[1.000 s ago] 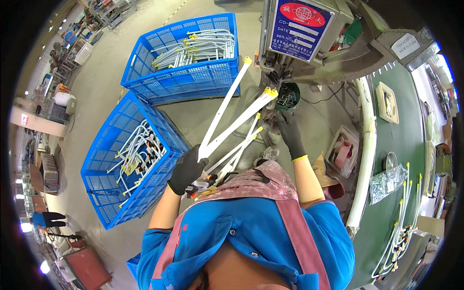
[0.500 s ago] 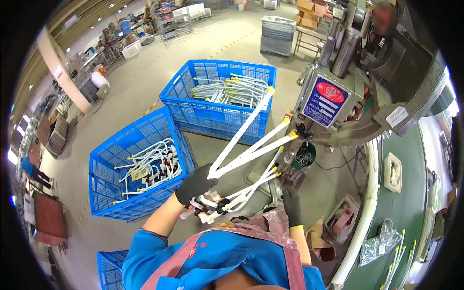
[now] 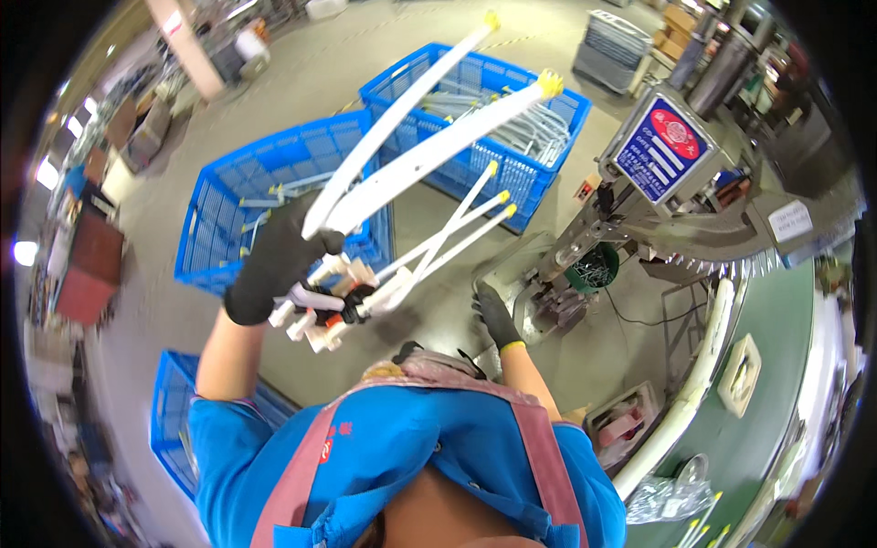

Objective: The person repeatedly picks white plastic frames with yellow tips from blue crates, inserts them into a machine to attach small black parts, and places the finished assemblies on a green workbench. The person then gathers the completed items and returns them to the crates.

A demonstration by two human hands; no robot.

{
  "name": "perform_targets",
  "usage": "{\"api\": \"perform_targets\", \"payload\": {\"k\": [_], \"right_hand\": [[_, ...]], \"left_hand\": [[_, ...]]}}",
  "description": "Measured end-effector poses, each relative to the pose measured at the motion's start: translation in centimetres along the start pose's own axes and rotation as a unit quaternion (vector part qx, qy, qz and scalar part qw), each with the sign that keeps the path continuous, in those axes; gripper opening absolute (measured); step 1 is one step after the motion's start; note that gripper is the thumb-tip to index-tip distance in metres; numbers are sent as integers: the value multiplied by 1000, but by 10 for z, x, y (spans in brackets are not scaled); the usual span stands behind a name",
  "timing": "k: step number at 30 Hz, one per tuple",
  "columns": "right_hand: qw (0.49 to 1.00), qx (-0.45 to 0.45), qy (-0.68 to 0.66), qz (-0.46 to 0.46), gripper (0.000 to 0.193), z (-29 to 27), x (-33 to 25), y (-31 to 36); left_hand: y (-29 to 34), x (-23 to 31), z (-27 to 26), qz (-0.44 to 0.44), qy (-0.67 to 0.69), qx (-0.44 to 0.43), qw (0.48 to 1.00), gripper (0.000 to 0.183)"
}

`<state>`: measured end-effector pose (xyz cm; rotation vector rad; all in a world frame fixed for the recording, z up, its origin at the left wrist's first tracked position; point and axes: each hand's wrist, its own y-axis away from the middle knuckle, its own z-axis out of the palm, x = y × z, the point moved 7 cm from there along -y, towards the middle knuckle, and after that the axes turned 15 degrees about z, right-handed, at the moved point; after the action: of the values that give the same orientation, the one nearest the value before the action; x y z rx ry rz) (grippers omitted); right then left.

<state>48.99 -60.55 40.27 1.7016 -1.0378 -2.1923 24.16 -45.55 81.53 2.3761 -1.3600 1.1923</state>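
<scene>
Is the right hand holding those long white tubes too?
No, the left hand grips the white tubes, while the right hand is apart from them.

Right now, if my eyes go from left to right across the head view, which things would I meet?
Pale pillar → gloved left hand → gloved right hand → green bucket → cream tray.

In front of you, two big blue baskets stand on the gray floor. On your right is a long green table. A little cream tray lies on it, and nearer you are a crinkly clear bag and some white sticks with yellow ends.
</scene>
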Motion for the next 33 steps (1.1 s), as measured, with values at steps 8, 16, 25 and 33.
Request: {"api": "perform_targets", "payload": {"k": [8, 16, 25, 33], "right_hand": [[890, -286, -354, 24, 101, 67, -44, -2], [677, -633, -376, -4, 42, 90, -124, 90], [848, -448, -282, 32, 31, 91, -181, 172], [932, -336, -98, -93, 10, 164, -164, 114]], "left_hand": [[45, 113, -39, -68, 128, 154, 977, 52], [129, 57, -99, -96, 119, 272, 950, 52], [201, -154, -8, -289, -47, 169, 941, 59], [101, -25, 169, 41, 151, 82, 984, 108]]}}
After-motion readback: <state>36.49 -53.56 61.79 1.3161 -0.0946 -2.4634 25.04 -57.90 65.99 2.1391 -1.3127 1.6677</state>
